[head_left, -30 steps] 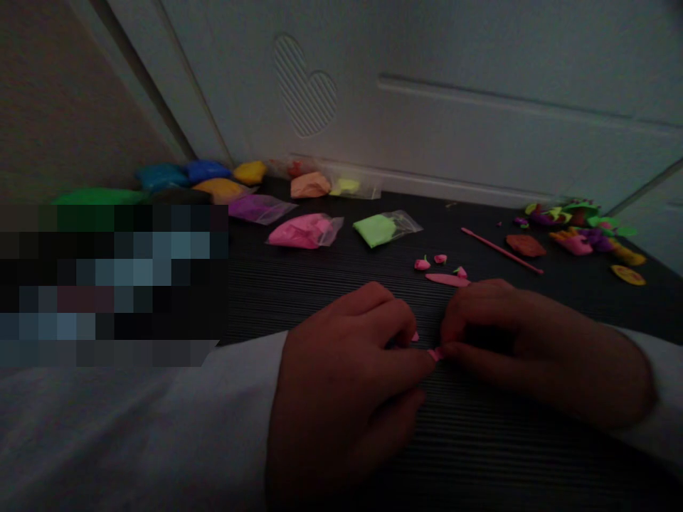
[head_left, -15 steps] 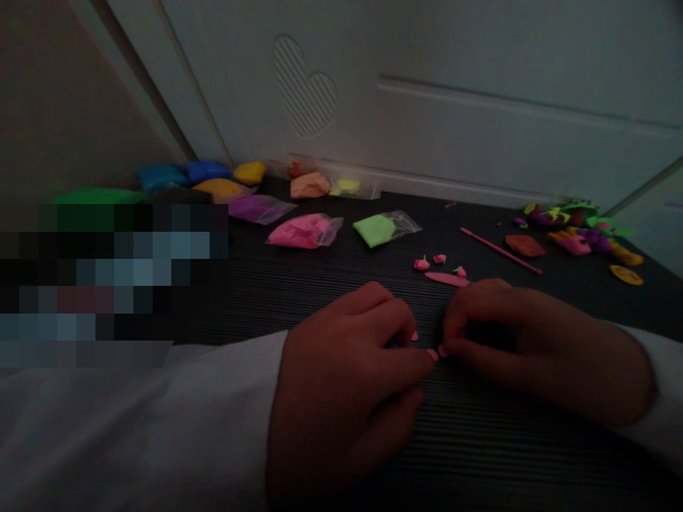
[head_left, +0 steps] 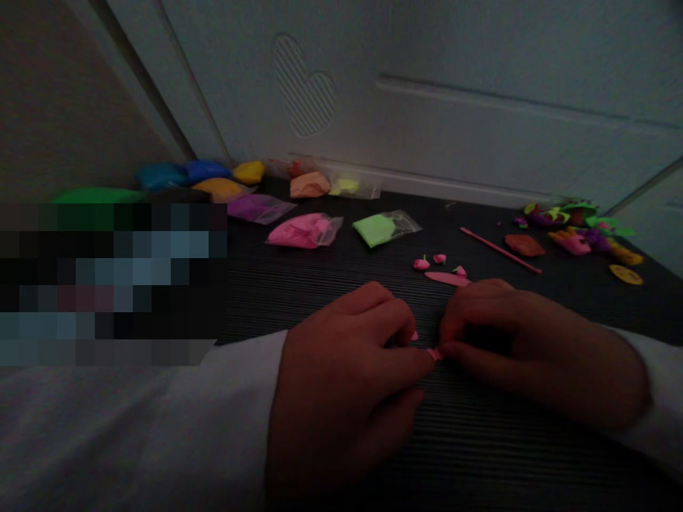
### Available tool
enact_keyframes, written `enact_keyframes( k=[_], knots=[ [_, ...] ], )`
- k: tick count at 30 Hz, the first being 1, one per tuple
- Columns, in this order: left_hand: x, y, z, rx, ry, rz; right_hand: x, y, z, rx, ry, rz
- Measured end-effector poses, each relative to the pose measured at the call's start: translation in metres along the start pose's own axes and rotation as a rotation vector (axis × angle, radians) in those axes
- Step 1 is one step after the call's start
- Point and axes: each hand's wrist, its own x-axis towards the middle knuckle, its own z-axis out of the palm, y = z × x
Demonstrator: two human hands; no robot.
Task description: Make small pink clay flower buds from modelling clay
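Note:
My left hand (head_left: 346, 391) is closed, its thumb and curled fingers pinching a bit of pink modelling clay (head_left: 432, 353). Another speck of pink shows by its index fingertip. Opposite it, my right hand (head_left: 544, 355) pinches thumb against finger on a small pink bit at the same spot, and the two pieces meet; the fingertips largely hide them. Just beyond the hands lie several tiny pink clay rosebuds (head_left: 421, 264) with green bits. A flat pink modelling tool (head_left: 446, 279) rests beside them, its right end behind my right hand.
Bags of pink clay (head_left: 299, 232), light green clay (head_left: 375, 229) and purple clay (head_left: 250, 208) stand along the back, with more colours to the left. On the right are a thin pink stick (head_left: 501, 251), a reddish lump (head_left: 525, 245) and colourful clay figures (head_left: 573, 242). A white panel (head_left: 453, 135) rises behind.
My right hand has shifted slightly left, bringing its pink bit against the one in my left hand. The left hand has stayed put.

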Motion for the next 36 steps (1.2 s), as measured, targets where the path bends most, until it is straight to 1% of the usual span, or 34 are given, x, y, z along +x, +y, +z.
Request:
enact_keyframes(
  k=[5, 9, 12, 14, 16, 18, 20, 26, 36],
  knots=[
    [-0.001, 0.001, 0.001, -0.018, 0.015, 0.000, -0.001, 0.001, 0.002, 0.002, 0.023, 0.007],
    [-0.002, 0.000, 0.001, -0.034, 0.076, -0.024, -0.002, -0.003, 0.005, 0.016, 0.120, 0.032],
    [-0.003, -0.002, 0.000, -0.051, 0.084, -0.038, -0.004, -0.005, 0.008, 0.039, 0.180, 0.025],
    [-0.003, -0.004, -0.001, -0.053, 0.085, -0.044, -0.005, -0.004, 0.011, 0.069, 0.210, -0.016],
    [-0.003, -0.004, -0.001, -0.054, 0.085, -0.046, -0.006, -0.002, 0.013, 0.081, 0.242, -0.095],
    [-0.003, -0.004, -0.001, -0.056, 0.084, -0.044, -0.007, 0.001, 0.015, 0.055, 0.270, -0.182],
    [-0.003, -0.003, -0.001, -0.057, 0.080, -0.037, -0.007, 0.003, 0.017, 0.013, 0.292, -0.235],
    [-0.003, -0.002, 0.000, -0.056, 0.080, -0.044, -0.006, 0.005, 0.018, -0.027, 0.305, -0.277],
    [-0.003, -0.003, 0.000, -0.048, 0.089, -0.035, -0.005, 0.006, 0.019, -0.035, 0.288, -0.270]
  ],
)
